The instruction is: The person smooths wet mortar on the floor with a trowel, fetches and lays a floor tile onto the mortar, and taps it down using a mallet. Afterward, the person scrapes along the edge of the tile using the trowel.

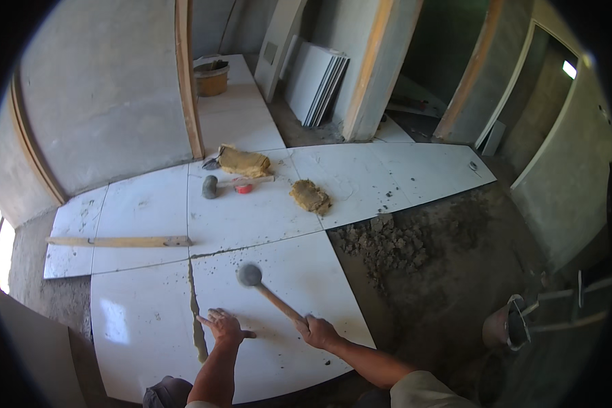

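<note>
A large white floor tile is lying beneath both hands, looking stiff, smooth and probably brittle, so its edges are offering the safest hold. Beyond and right of the right hand, a crumbly grey mortar heap is sitting. A mallet is slanting over the tile, ahead of and between the hands; it is likely head-heavy, its stiff wooden handle suiting a grip well away from the head. The left hand is lying spread, seemingly resting on the tile; the right hand, apart from it, is gripping the handle.
</note>
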A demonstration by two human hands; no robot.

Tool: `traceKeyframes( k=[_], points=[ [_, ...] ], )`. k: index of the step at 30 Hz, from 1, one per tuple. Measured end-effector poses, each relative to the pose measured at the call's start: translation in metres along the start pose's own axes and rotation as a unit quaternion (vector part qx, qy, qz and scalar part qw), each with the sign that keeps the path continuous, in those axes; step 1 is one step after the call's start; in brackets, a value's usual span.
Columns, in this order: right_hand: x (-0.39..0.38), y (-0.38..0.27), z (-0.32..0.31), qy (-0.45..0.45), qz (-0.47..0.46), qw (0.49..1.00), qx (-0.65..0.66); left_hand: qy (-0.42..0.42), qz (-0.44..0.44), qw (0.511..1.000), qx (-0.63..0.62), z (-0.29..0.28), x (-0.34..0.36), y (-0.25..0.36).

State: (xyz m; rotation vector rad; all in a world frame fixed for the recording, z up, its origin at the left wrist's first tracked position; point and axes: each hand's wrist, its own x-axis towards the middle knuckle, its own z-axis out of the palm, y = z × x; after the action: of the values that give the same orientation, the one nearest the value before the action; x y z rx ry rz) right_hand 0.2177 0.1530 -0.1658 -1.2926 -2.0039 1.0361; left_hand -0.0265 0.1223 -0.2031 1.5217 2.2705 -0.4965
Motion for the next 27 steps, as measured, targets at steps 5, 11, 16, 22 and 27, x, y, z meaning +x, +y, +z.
traceKeyframes(
  k=[5,11,16,22,27],
  points=[
    [0.003,0.012,-0.036,0.035,0.102,0.987,0.122,-0.014,-0.001,1.000,0.014,-0.001,0.002,0.000],
    [-0.023,0.024,-0.072,0.195,-0.005,0.928,0.319,-0.040,-0.005,0.999,0.024,-0.001,0.006,0.001],
    [-0.044,0.037,-0.052,0.090,0.289,0.941,0.150,-0.053,-0.004,0.998,0.019,-0.006,0.002,0.005],
    [-0.030,0.023,-0.068,0.126,0.126,0.948,0.262,-0.022,-0.042,0.999,0.006,-0.006,-0.002,0.004],
    [-0.042,0.048,-0.037,0.150,0.141,0.979,0.008,-0.027,-0.021,0.999,-0.004,-0.006,0.002,0.004]
  ],
)
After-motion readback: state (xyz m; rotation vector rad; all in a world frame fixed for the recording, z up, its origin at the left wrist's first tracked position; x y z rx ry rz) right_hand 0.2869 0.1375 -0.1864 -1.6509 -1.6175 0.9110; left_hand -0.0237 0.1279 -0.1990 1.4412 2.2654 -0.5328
